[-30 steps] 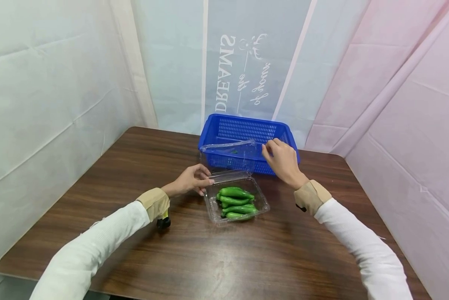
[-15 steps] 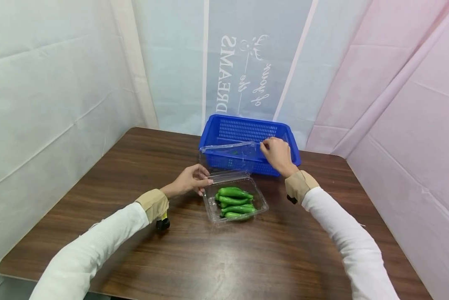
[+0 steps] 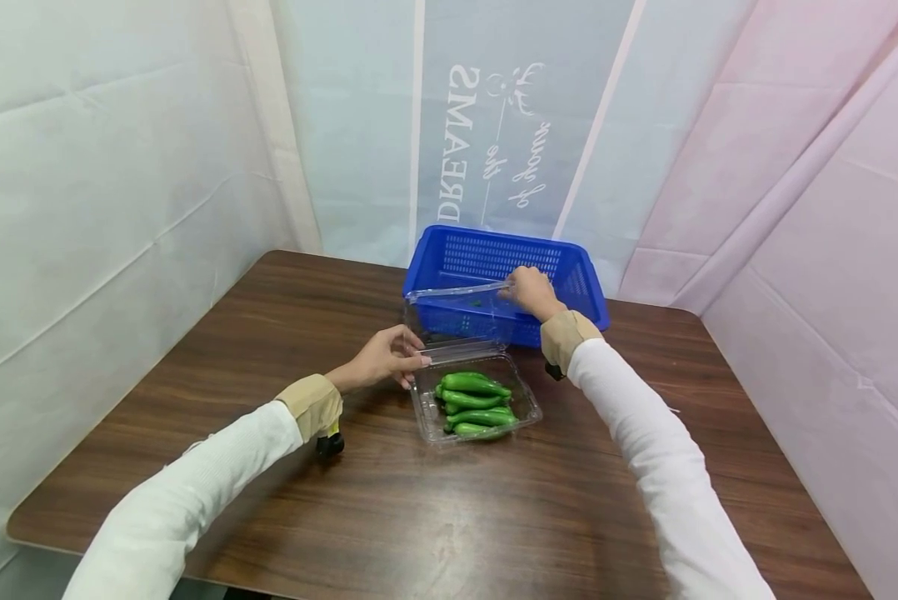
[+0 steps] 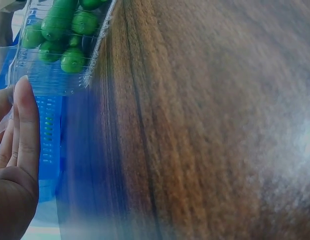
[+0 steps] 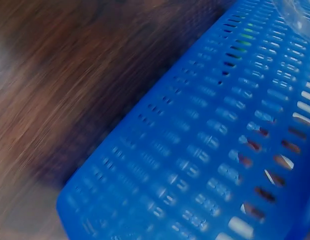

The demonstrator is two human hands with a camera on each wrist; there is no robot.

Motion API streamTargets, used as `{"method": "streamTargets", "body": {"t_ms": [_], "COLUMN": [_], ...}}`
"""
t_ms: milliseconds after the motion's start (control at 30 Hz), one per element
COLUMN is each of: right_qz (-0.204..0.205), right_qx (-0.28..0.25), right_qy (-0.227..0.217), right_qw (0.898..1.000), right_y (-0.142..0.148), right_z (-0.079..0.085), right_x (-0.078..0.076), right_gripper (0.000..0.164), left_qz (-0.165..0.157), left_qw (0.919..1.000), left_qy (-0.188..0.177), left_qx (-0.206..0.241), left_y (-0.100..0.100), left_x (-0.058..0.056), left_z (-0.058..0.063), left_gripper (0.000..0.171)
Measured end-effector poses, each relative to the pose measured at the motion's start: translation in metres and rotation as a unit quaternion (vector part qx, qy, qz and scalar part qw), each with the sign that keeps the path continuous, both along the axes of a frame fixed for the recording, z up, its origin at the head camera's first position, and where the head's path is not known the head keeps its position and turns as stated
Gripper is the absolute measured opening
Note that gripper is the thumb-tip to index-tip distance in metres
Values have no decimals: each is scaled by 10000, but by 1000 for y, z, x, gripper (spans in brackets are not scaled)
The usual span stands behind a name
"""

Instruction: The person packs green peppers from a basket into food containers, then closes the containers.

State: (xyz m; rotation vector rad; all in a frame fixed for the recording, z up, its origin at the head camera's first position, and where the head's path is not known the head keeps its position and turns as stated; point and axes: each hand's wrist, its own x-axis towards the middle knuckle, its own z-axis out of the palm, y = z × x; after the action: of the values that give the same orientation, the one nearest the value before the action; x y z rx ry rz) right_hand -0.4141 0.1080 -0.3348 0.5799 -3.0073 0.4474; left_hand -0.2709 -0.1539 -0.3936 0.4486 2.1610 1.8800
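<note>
A clear plastic clamshell container [image 3: 421, 421] rests on the table, its lid [image 3: 456, 292] raised at the back. Several green peppers [image 3: 477, 402] lie in the base; the left wrist view shows their round ends through the clear wall. At the back left corner, by the hinge, my left hand [image 3: 380, 358] pinches the container between thumb and fingers. My right hand [image 3: 533, 292], fingers bent, is at the upper right corner of the lid. Whether it pinches the lid or only touches it I cannot tell, as the right wrist view does not show that hand.
Directly behind the container stands a blue perforated basket [image 3: 497, 250], with small green bits seen through the lid. Its slotted side [image 5: 195, 120] fills much of the right wrist view. The brown wooden table [image 3: 344, 517] is bounded by hanging cloth at the back and sides.
My right hand has moved left and a little forward, from right of the lid to its upper right corner. The left hand, container and peppers stay in place.
</note>
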Motion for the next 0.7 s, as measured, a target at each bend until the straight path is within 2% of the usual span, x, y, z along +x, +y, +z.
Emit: {"method": "streamTargets", "body": {"t_ms": [133, 267, 433, 567, 600, 633, 700], "right_qz": [-71, 15, 615, 889, 1049, 1015, 1084], "right_qx": [63, 181, 332, 612, 473, 528, 548], "right_qy": [-356, -724, -1241, -1553, -1531, -1647, -1785], "right_qw": [9993, 9972, 9898, 9819, 9815, 9797, 9764], "right_y": [-12, -19, -22, -26, -24, -24, -20], "right_z": [2, 3, -1, -8, -18, -27, -67], "right_x": [-4, -5, -10, -21, -33, -45, -92], "right_gripper": [23, 20, 19, 23, 24, 25, 28], "left_qz": [-60, -20, 16, 32, 54, 82, 121], "left_qw": [10000, 10000, 10000, 10000, 10000, 9999, 9999], "left_qy": [8, 14, 5, -9, -4, 10, 45], "left_qx": [-51, -52, -79, -73, -76, -81, -109], "left_y": [0, 0, 0, -2, -2, -3, -4], "left_x": [5, 5, 2, -5, -6, -8, -9], "left_z": [10, 12, 8, -4, -7, -9, -13], "left_gripper": [41, 39, 37, 38, 38, 39, 40]}}
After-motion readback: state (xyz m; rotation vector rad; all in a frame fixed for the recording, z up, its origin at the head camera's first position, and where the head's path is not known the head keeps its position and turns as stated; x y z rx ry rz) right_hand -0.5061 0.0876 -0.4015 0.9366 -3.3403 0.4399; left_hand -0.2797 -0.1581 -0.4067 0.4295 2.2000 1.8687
